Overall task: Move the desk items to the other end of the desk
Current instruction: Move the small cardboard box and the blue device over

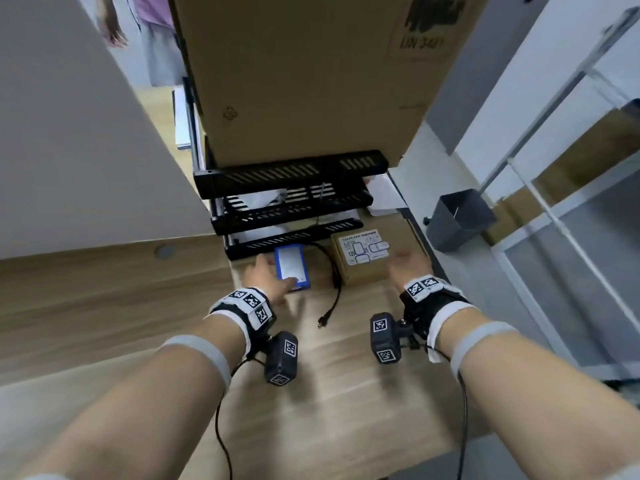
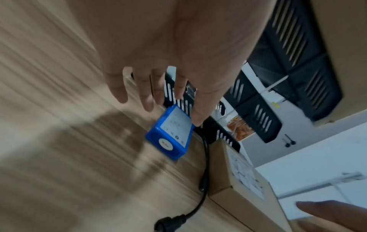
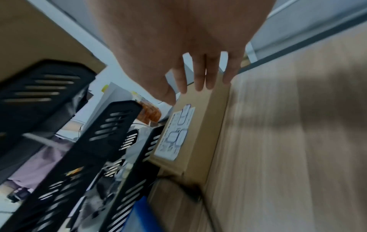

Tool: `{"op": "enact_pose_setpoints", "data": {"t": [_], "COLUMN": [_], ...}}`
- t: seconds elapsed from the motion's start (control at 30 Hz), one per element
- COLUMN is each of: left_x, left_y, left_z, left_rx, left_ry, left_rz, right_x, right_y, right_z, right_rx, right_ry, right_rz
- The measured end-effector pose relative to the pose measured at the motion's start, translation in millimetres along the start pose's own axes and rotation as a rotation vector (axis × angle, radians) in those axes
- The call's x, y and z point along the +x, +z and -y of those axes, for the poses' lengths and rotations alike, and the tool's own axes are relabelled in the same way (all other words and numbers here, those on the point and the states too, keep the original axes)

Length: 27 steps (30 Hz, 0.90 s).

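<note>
A blue battery pack [image 1: 290, 266] [image 2: 170, 133] with a white label lies on the wooden desk [image 1: 104, 306], in front of the black trays. My left hand [image 1: 272, 273] [image 2: 158, 102] hovers over it with straight, spread fingers and the thumb at its edge, gripping nothing. To the right lies a small cardboard box [image 1: 363, 261] [image 3: 198, 133] with a white label. Over its right side my right hand [image 1: 408, 263] [image 3: 194, 87] reaches with straight fingers, holding nothing. A black cable [image 1: 332, 282] [image 2: 205, 164] runs between pack and box.
Black stacked letter trays [image 1: 287, 202] stand right behind both items, with a large cardboard box [image 1: 304, 71] on top. The desk's right edge is close to the small box. A grey bin [image 1: 457, 216] sits on the floor beyond. A person [image 1: 152, 36] stands far back.
</note>
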<state>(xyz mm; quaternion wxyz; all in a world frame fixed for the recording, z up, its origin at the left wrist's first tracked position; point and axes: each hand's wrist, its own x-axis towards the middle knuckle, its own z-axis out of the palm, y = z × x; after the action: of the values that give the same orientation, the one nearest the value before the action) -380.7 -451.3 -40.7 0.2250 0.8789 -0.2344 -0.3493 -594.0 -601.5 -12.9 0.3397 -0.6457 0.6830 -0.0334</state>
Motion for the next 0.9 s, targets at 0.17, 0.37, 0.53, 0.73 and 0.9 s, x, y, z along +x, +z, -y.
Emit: {"op": "enact_pose_setpoints", "data": {"t": [0.17,0.37,0.53,0.73,0.9], "left_x": [15,31,38,35,15], "left_y": [37,66,69,65,51], "left_z": [-25,-36,-37,-15,18], "left_rx": [0.064,0.137,0.022,-0.274,-0.553], "left_ry": [-0.179,-0.226,-0.315,-0.366,-0.375], "left_rz": [-0.081,-0.209,-0.202,-0.113,-0.194], "right_x": [67,101,99,93,70], "right_y": [-16,-5,9,8,20], "right_z": [-17,-21,-22,-13,8], "right_rx": [-0.048,-0.214,-0.13,0.108,0.233], "right_ry": [-0.008,-0.035,-0.082,-0.124,-0.154], "right_rz": [-0.197,0.043,0.102,0.212,0.313]}}
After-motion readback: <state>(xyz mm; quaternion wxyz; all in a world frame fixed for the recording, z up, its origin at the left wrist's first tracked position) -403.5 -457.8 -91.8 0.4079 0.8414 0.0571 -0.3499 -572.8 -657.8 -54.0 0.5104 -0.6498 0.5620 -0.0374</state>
